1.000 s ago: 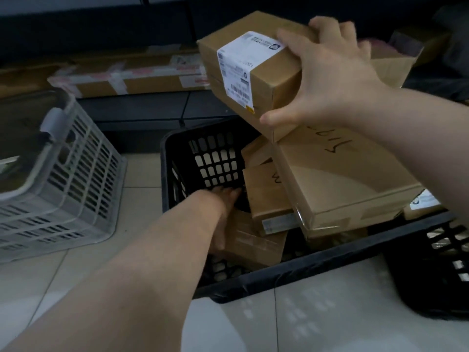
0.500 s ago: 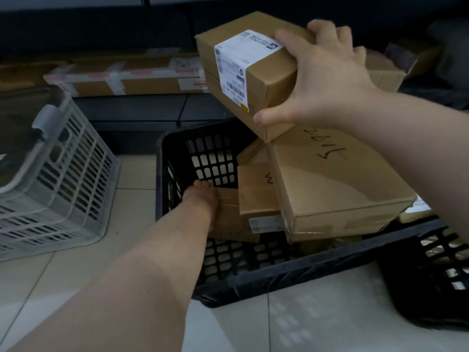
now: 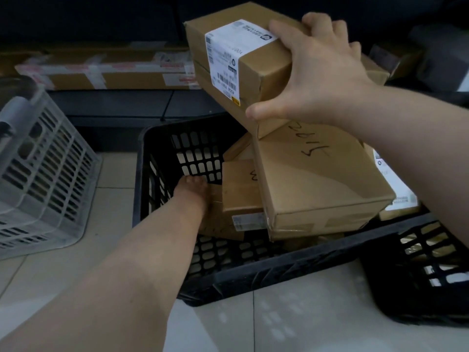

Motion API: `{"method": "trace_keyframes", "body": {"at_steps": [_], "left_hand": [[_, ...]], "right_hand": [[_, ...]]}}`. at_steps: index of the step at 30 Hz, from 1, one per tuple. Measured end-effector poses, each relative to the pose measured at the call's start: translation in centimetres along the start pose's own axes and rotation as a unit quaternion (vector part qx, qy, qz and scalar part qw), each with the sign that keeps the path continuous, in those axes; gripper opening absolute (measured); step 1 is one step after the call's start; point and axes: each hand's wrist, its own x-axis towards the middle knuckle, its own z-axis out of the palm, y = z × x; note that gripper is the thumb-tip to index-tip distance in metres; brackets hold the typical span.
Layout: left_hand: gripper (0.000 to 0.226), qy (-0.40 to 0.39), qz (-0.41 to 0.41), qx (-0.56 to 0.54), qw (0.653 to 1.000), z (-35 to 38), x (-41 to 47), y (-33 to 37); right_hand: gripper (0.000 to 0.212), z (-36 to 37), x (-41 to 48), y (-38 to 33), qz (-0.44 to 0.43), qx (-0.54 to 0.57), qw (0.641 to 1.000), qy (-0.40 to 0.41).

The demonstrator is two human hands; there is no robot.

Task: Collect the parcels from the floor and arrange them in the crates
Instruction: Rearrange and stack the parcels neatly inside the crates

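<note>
Head view. Landmark: black crate (image 3: 266, 271), perforated plastic, on pale floor tiles (image 3: 291, 323).

Right hand (image 3: 322, 74) clamped over a brown cardboard labelled parcel (image 3: 228, 69), held above the crate's far side. Its white shipping label (image 3: 225, 57) carries a barcode; print too small to read.

Beneath it, inside the crate: large flat parcel (image 3: 319, 184), handwritten marker scrawl, possibly "5197".

Left hand (image 3: 191, 193) inside the crate's left half, against a small parcel (image 3: 220, 217); grip not discernible.

Left of the crate: white slatted crate (image 3: 45, 174). Behind it: long taped carton (image 3: 109, 72).
</note>
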Motion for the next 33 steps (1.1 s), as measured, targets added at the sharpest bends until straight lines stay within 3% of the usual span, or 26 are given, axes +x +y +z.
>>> {"method": "trace_keyframes", "body": {"at_steps": [2, 4, 7, 10, 11, 16, 19, 21, 25, 27, 29, 31, 33], "left_hand": [[0.126, 0.006, 0.064, -0.025, 0.998, -0.1, -0.3, 0.3], [0.125, -0.029, 0.093, -0.076, 0.992, -1.4, -0.1, -0.6], [0.128, -0.19, 0.089, -0.15, 0.966, -3.8, 0.3, -2.0], [0.122, -0.325, 0.049, -0.231, 0.916, -3.2, 0.5, -2.5], [0.119, -0.333, 0.052, -0.256, 0.906, -2.7, 0.6, -2.7], [0.091, -0.233, 0.106, -0.301, 0.919, -3.3, -0.3, -4.2], [0.112, -0.237, 0.103, -0.264, 0.929, -2.7, -1.0, -2.2], [0.115, -0.249, 0.115, -0.228, 0.934, -2.2, -1.5, -2.2], [0.063, -0.265, 0.121, -0.362, 0.885, -1.0, -2.4, -3.2], [0.047, -0.284, 0.116, -0.354, 0.883, 0.2, -3.3, -1.5], [0.037, -0.334, 0.104, -0.4, 0.847, 1.0, -3.7, 0.5], [0.039, -0.364, 0.093, -0.46, 0.805, 1.1, -4.2, 1.3], [0.063, -0.38, 0.093, -0.476, 0.787, 1.2, -4.9, 1.0]], "right_hand": [[0.119, 0.0, 0.0, 0.0, -0.002, -0.003, 1.0, -0.002], [0.115, 0.1, 0.1, 0.0, -0.005, -0.013, 1.0, 0.004], [0.106, -0.3, 0.8, -0.2, -0.009, -0.003, 0.999, 0.034], [0.102, -0.7, 1.3, -0.3, -0.006, 0.014, 0.999, 0.038], [0.101, -0.6, 1.4, -0.3, -0.007, 0.011, 0.999, 0.037], [0.1, -0.1, 1.4, -0.3, -0.007, 0.011, 0.999, 0.044], [0.1, -0.1, 1.2, -0.2, -0.007, 0.012, 0.999, 0.047], [0.1, 0.3, 1.2, -0.1, -0.008, 0.008, 0.999, 0.05], [0.101, 0.2, 1.3, -0.3, -0.009, -0.004, 0.999, 0.05], [0.108, 0.2, 0.8, -0.2, -0.012, -0.026, 0.999, 0.044], [0.111, 0.7, 0.5, -0.1, -0.016, -0.036, 0.998, 0.053], [0.108, 1.2, 0.3, -0.2, -0.023, -0.032, 0.997, 0.066], [0.108, 1.3, 0.1, 0.1, -0.024, -0.032, 0.996, 0.074]]}}
